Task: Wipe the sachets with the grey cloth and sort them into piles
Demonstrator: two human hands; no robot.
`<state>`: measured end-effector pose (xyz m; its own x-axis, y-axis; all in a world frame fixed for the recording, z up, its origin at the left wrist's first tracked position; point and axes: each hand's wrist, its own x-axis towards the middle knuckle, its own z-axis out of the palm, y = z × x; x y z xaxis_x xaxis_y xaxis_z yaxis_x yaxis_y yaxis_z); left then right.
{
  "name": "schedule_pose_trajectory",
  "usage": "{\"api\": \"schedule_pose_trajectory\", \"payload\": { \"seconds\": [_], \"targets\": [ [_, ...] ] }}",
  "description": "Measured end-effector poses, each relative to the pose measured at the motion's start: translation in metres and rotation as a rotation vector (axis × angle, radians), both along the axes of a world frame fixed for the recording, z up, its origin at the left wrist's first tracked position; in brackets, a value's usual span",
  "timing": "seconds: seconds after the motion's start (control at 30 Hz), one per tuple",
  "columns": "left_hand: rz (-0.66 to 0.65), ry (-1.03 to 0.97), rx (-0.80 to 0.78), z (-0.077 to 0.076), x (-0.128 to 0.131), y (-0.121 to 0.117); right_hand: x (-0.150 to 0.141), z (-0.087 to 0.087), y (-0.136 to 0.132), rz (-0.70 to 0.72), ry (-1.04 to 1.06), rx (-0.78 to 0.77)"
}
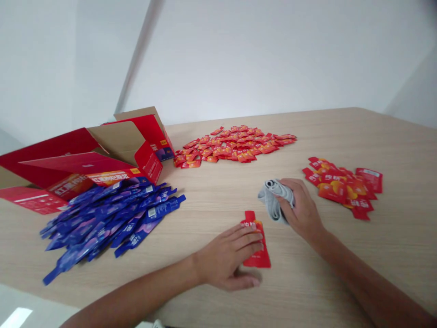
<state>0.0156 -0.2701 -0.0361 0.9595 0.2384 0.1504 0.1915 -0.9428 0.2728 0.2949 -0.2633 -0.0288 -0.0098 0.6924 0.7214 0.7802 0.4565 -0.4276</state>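
A red spouted pouch [257, 260] with an orange fruit print lies flat on the table, its narrow neck pointing away from me. Across its middle rests my left hand [234, 257], fingers stretched out and the thumb apart on the near side. My right hand [303, 207] grips a folded grey cloth [275, 200] just above and to the right of the pouch. A dark spot shows at the cloth's top fold. To the right of that hand is a small pile of similar red pouches [341, 184].
A larger heap of red pouches [235, 143] spreads along the back of the wooden table [211, 196]. Long blue sachets [109, 218] are piled at the left, against an open red cardboard box [102, 159]. Another red box [146, 125] stands behind it. A white wall closes off the back.
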Motion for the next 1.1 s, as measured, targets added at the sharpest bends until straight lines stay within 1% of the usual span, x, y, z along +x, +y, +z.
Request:
{"api": "schedule_pose_trajectory", "payload": {
  "seconds": [0.03, 0.07, 0.17, 0.27, 0.4, 0.5, 0.57, 0.73, 0.8, 0.87, 0.97, 1.03, 1.1],
  "targets": [
    [-0.042, -0.008, 0.012, 0.002, 0.000, -0.006, 0.000, 0.000, 0.001, -0.009, 0.000, -0.002],
    [-0.050, -0.016, 0.034, 0.002, 0.000, -0.010, 0.001, 0.000, 0.002, -0.018, 0.000, -0.008],
    [0.020, -0.067, 0.141, -0.001, -0.002, -0.020, 0.001, -0.001, 0.003, -0.035, -0.006, -0.045],
    [0.077, -0.129, 0.232, -0.004, -0.008, -0.036, 0.001, 0.000, 0.003, -0.041, -0.006, -0.101],
    [0.109, -0.108, 0.308, 0.000, -0.015, -0.057, 0.001, 0.002, 0.004, -0.007, -0.029, -0.211],
    [0.119, -0.092, 0.357, 0.003, -0.016, -0.063, -0.002, 0.003, 0.003, 0.068, -0.085, -0.304],
    [0.100, -0.085, 0.383, 0.004, -0.017, -0.064, -0.009, 0.006, -0.001, 0.142, -0.147, -0.359],
    [0.012, -0.137, 0.419, 0.000, -0.017, -0.065, -0.044, 0.020, -0.031, 0.417, -0.390, -0.478],
    [0.013, -0.134, 0.411, -0.002, -0.016, -0.065, -0.057, 0.019, -0.043, 0.484, -0.491, -0.498],
    [0.028, -0.119, 0.396, -0.004, -0.014, -0.066, -0.064, 0.013, -0.046, 0.517, -0.552, -0.523],
    [0.044, -0.115, 0.389, -0.006, -0.012, -0.067, -0.059, 0.000, -0.033, 0.490, -0.558, -0.571],
    [0.050, -0.110, 0.385, -0.007, -0.011, -0.068, -0.050, -0.006, -0.017, 0.399, -0.550, -0.584],
    [0.051, -0.106, 0.381, -0.008, -0.012, -0.068, -0.039, -0.005, -0.002, 0.275, -0.558, -0.578]
  ]
}}
